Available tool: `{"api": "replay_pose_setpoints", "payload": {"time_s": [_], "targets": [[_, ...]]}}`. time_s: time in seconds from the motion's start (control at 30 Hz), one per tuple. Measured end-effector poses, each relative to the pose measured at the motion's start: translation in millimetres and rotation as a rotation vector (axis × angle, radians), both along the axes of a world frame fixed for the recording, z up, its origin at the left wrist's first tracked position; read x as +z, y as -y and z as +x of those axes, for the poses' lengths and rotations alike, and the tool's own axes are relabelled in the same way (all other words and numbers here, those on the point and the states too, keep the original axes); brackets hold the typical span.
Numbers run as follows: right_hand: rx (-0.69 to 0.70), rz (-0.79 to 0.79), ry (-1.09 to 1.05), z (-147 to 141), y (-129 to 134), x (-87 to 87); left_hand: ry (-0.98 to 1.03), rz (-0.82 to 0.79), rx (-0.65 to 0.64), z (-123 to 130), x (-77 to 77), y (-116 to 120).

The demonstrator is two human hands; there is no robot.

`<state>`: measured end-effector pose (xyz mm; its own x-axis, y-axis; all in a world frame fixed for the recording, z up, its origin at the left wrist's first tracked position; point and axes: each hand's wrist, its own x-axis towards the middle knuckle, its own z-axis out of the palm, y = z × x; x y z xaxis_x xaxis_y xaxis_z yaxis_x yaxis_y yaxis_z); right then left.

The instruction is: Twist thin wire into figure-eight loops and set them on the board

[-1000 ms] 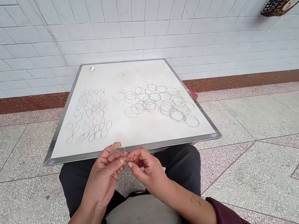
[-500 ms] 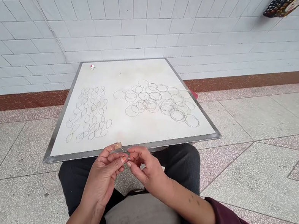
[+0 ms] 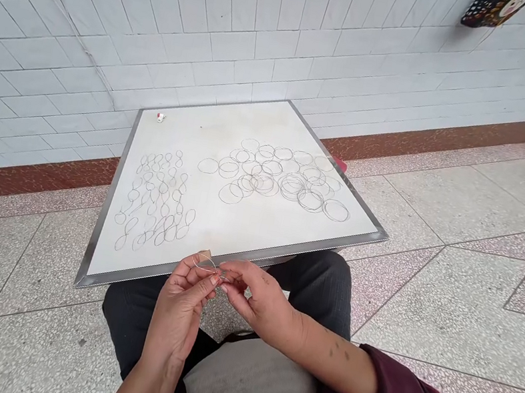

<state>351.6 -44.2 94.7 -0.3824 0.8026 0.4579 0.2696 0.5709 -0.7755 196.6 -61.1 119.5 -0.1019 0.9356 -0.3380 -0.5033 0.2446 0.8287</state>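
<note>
Beyond the left hand point(image 3: 181, 302), figure-eight wires point(image 3: 160, 199) lie on the desk point(image 3: 246, 231); that hand pinches a thin wire point(image 3: 205, 268). Just beside, the right hand point(image 3: 268, 304), fingers curled in, seems to pinch it too (its grip is partly hidden). The loop dangling below a second ago no longer shows, suggesting tighter working there. Beyond lie rings point(image 3: 310, 200).

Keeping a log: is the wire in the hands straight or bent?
Bent: the wire curves in an arc above the thumb of the left hand; part is hidden.
</note>
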Motion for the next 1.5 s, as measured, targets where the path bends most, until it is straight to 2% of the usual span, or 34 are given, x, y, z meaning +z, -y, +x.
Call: {"api": "replay_pose_setpoints", "payload": {"time_s": [0.13,0.27,0.53,0.77,0.97,1.23,1.5], "targets": [[-0.023,-0.223,-0.082,-2,2,1.1,-0.022,0.012,0.004,1,-0.3,2],[-0.028,-0.317,-0.115,-3,2,2.1,-0.044,0.03,0.013,1,-0.4,3],[-0.031,-0.135,-0.059,-2,1,-0.1,-0.04,0.042,0.033,1,-0.6,2],[-0.06,-0.202,-0.153,-4,2,0.0,-0.036,0.036,0.019,-1,-1.0,4],[-0.037,-0.195,-0.139,-5,2,-0.5,-0.054,0.045,0.016,0,-0.4,4],[-0.026,-0.047,-0.052,-5,0,-7.0,-0.074,0.043,0.002,-1,-0.3,2],[-0.024,0.023,0.096,-4,0,-14.2,-0.143,-0.001,0.022,-1,3.5,-1]]}}
